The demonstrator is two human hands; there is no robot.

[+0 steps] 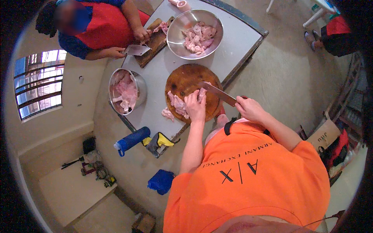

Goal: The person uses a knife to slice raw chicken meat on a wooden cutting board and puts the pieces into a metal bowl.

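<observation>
1. The raw chicken [179, 104] lies on the near half of a round wooden chopping block [186, 79], a pale pink, glistening heap of skin-on pieces with whitish fat showing. One small scrap [168, 113] has slid off the block's edge onto the grey worktop [233, 42].
2. The person's left hand [195, 106] rests on top of the chicken, fingers curled down and pressing the meat flat against the wood.
3. The right hand [250, 108] is clenched round the handle of a cleaver [217, 93], whose broad blade reaches across the block, its tip touching the meat just beside the left hand's fingertips.
4. The block is dark brown, stained and wet-looking, and sits at the near edge of the worktop.
5. Beyond it stands a wide steel bowl [176, 39] holding cut pink chicken pieces. To the left a deeper steel pot [140, 87] holds larger pale pieces, bone ends showing.
6. At the far corner another person in a red apron [105, 27] works at a rectangular wooden board [155, 44], one hand on a second cleaver [136, 49], the other on a bit of meat.
7. On the floor by the worktop lie a blue bottle [132, 140] and a grey-and-yellow glove [158, 142].
</observation>
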